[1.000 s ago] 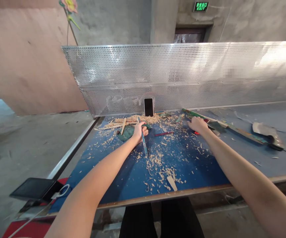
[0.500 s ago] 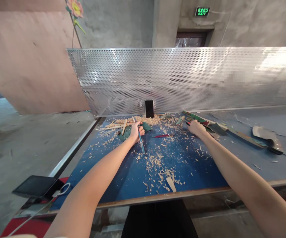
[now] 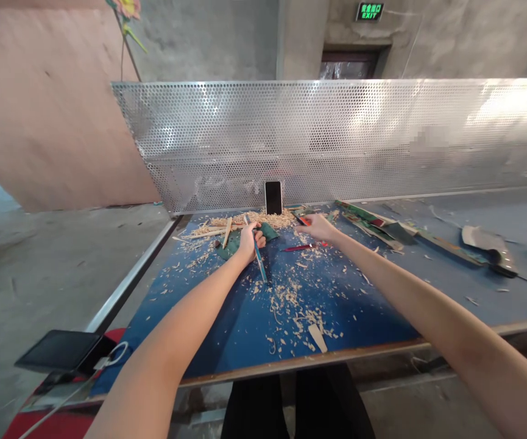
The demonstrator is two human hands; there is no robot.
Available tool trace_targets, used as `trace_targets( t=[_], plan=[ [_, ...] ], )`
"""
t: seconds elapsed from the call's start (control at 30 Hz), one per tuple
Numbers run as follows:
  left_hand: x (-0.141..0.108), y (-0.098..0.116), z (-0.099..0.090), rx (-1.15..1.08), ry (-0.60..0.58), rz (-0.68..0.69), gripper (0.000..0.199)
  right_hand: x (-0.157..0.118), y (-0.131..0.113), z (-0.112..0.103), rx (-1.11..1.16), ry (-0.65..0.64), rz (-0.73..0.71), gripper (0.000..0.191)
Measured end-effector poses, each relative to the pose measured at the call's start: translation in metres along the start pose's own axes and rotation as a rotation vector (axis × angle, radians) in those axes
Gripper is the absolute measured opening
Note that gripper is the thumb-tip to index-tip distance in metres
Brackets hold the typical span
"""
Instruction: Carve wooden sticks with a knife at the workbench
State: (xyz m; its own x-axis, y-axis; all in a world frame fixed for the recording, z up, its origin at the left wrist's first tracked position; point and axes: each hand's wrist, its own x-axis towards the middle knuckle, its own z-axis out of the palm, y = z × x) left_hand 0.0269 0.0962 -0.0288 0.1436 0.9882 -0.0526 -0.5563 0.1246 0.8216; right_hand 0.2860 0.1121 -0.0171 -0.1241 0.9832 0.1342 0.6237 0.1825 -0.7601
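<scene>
My left hand (image 3: 247,242) is closed around a thin blue stick (image 3: 259,259), which slants down toward the blue mat (image 3: 226,332). Under and beside that hand lies a dark green cloth (image 3: 270,232). My right hand (image 3: 317,226) is closed on a small red-and-black tool (image 3: 305,221) above the back of the mat; its exact kind cannot be made out. A red pen-like tool (image 3: 297,248) lies on the mat between the hands. Wood shavings (image 3: 286,297) are scattered over the mat, and a pale flat wood piece (image 3: 317,338) rests at the front edge.
A phone (image 3: 273,197) stands upright against the perforated metal screen (image 3: 245,140). Long green strips (image 3: 450,250) and a curled sheet (image 3: 485,242) lie at the right. A black device (image 3: 62,351) with a white cable is at the lower left.
My right hand has moved left from the green strips toward the middle, carrying the red-and-black tool. My left hand keeps its hold on the blue stick. The view has shifted slightly.
</scene>
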Motion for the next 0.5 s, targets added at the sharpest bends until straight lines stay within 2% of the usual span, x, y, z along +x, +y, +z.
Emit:
trace_targets(
  t=[0.1, 0.23, 0.4, 0.5],
  plan=[
    [0.001, -0.001, -0.001, -0.013, 0.005, -0.001, 0.018, 0.006, -0.027, 0.033, -0.018, -0.076, -0.107, 0.04],
    [0.002, -0.002, -0.002, -0.03, 0.03, -0.007, 0.019, 0.014, -0.043, 0.059, -0.219, -0.022, -0.102, 0.043],
    [0.002, -0.003, -0.003, -0.044, 0.026, -0.007, 0.021, 0.014, -0.037, 0.053, -0.225, 0.065, -0.107, 0.043],
    [0.001, -0.002, -0.003, -0.043, 0.035, -0.014, 0.018, 0.013, -0.037, 0.052, -0.046, 0.005, 0.025, 0.042]
  ],
)
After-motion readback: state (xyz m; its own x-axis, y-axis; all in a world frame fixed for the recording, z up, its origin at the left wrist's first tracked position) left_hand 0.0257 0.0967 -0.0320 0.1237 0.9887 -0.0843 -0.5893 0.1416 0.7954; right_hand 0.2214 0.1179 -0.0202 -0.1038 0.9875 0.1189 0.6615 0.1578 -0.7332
